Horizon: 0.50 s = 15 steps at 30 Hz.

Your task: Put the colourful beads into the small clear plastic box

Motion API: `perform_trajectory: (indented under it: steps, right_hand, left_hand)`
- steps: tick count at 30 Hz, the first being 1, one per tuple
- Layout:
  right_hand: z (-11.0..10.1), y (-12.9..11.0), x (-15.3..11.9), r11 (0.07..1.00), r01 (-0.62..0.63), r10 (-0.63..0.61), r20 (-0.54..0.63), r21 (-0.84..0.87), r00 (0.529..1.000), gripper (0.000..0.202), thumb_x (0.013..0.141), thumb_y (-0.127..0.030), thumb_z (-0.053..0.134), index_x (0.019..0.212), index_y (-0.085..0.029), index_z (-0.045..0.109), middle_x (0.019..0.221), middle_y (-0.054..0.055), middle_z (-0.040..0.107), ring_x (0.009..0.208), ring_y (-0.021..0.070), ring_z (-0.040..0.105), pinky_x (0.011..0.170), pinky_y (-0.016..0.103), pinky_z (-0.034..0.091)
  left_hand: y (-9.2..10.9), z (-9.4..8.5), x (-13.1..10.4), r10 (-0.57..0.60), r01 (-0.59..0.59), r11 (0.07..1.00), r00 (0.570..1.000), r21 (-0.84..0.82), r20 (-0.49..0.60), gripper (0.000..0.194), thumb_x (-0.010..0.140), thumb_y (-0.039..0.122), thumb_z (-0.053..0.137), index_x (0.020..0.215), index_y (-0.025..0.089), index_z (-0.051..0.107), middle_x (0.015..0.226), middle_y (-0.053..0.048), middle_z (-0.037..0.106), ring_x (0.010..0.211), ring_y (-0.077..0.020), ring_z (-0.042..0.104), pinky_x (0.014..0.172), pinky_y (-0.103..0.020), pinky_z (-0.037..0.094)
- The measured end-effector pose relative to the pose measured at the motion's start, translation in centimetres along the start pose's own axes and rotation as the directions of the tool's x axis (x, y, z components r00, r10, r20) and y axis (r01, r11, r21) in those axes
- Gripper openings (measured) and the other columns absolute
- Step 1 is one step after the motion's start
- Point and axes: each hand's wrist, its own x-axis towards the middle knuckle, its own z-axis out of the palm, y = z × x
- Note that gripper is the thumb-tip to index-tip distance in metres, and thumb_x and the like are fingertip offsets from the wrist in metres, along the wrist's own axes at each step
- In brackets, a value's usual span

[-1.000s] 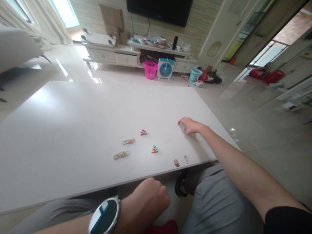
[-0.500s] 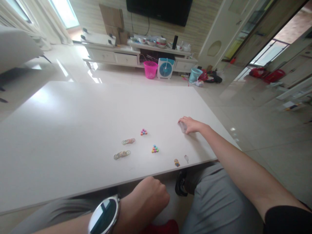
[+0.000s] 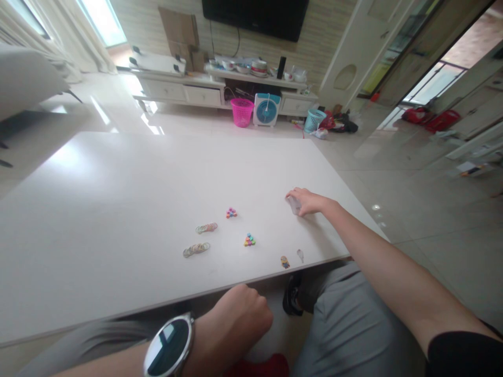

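Observation:
My right hand (image 3: pixel 306 201) is wrapped around a small clear plastic container (image 3: pixel 294 205) that stands on the white table (image 3: pixel 137 183), towards its right side. My left hand (image 3: pixel 247 313) is a loose fist in front of the table's near edge; its fingertips are hidden, so I cannot see whether anything is inside. Two rows of overlapping rubber bands, a farther row (image 3: pixel 206 228) and a nearer row (image 3: pixel 196 250), lie left of centre. Beside them sit two small triangles of colourful beads, one pink and blue (image 3: pixel 231 212), the other multicoloured (image 3: pixel 249 240).
Close to the near edge lie a yellow minion figure (image 3: pixel 285 262) and a small clear key-shaped piece (image 3: pixel 301 255). Beyond the table are a pink basket (image 3: pixel 242 112), a blue fan (image 3: pixel 267 110) and a long TV cabinet (image 3: pixel 168 91).

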Motion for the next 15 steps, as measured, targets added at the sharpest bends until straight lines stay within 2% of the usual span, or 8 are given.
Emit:
perform_trajectory:
  steps: [6,15]
  right_hand:
    - [-0.2,0.4,-0.2,0.999,0.032,-0.032,-0.033,0.001,0.999,0.08,0.054,-0.02,0.076,0.129,-0.024,0.05,0.128,0.01,0.049,0.113,0.0305,0.047,0.099,0.041,0.039]
    - [-0.6,0.4,-0.1,0.999,0.044,-0.044,-0.032,0.004,0.998,0.074,0.053,-0.016,0.075,0.123,-0.021,0.054,0.122,0.008,0.056,0.107,0.0269,0.055,0.094,0.035,0.043]
  left_hand:
    - [0.0,0.6,0.0,0.003,-0.003,1.0,1.0,0.009,-0.03,0.015,0.079,0.011,0.069,0.065,0.014,0.069,0.061,-0.008,0.069,0.049,-0.0238,0.065,0.039,-0.03,0.039]
    - [0.0,1.2,0.2,0.001,-0.001,1.0,1.0,0.007,-0.022,0.013,0.08,0.011,0.068,0.067,0.014,0.069,0.063,-0.009,0.07,0.05,-0.0237,0.066,0.041,-0.029,0.041]
